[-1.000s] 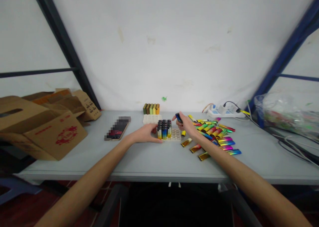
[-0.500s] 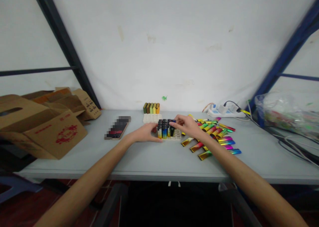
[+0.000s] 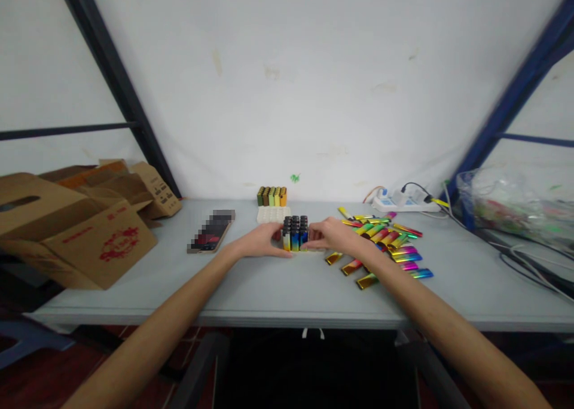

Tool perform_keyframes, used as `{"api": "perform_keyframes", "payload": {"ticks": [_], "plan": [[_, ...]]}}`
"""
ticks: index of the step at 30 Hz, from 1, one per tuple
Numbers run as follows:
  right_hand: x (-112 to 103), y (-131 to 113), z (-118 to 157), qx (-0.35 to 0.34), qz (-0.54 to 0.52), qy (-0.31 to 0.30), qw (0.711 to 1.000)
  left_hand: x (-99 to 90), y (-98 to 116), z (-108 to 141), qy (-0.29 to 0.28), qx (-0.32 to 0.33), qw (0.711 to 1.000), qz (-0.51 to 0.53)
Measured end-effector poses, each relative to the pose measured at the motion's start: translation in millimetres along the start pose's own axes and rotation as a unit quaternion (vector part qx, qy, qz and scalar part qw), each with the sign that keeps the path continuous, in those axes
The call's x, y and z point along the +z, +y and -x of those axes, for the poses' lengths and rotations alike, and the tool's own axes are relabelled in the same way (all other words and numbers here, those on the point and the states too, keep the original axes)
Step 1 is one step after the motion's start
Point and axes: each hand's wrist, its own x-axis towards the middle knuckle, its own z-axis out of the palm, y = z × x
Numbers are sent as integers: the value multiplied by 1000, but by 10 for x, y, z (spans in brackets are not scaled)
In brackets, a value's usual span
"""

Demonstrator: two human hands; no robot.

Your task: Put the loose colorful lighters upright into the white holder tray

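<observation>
Several black-topped lighters (image 3: 295,233) stand upright in rows in a white tray (image 3: 314,250) at the middle of the table. My left hand (image 3: 265,240) is at the left side of these rows, thumb and fingers apart around the tray's left end. At the right side, my right hand (image 3: 327,235) has its fingers bent against the lighters; its fingertips partly hide the tray. Shiny coloured sleeves (image 3: 381,235) lie in a loose pile to the right, partly under my right forearm. Behind, a second white tray (image 3: 273,214) lies before a block of coloured lighters (image 3: 272,197).
Open cardboard boxes (image 3: 107,241) stand at the left. A phone (image 3: 211,231) lies between them and my left hand. Near the wall at the right are a power strip (image 3: 403,203) and cables, with a clear plastic bag (image 3: 515,200) further right.
My right hand has moved down and slightly right, from the lighter tops to their right side. The lighters on the right now stand in a straighter row. My left hand is nearly unmoved.
</observation>
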Motion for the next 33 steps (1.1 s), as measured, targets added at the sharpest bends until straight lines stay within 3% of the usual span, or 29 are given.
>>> {"api": "perform_keyframes", "payload": {"ticks": [3,6,9,12,16,23,27,30,33], "plan": [[-83,110,7,7,31,-8,999,-2,-11,0,-5,1,1000,-3],[-212,379,29,58,95,55,992,-7,-15,0,-3,-4,1000,-15],[-305,735,83,131,203,123,963,-12,-10,0,-2,-9,1000,-18],[-322,1035,144,238,272,93,928,-17,-4,-2,-8,-10,1000,-24],[-302,1217,150,313,244,57,916,-16,-13,-6,-13,-12,1000,-24],[-300,1198,123,276,227,53,933,-5,-25,-5,0,-7,1000,-24],[-320,1086,115,199,192,120,954,-10,-17,-2,2,-4,1000,-24],[-319,932,66,124,88,176,973,-7,-32,-2,0,-3,1000,-24],[-272,734,-2,97,-81,204,971,5,-62,-3,-3,5,1000,-18]]}}
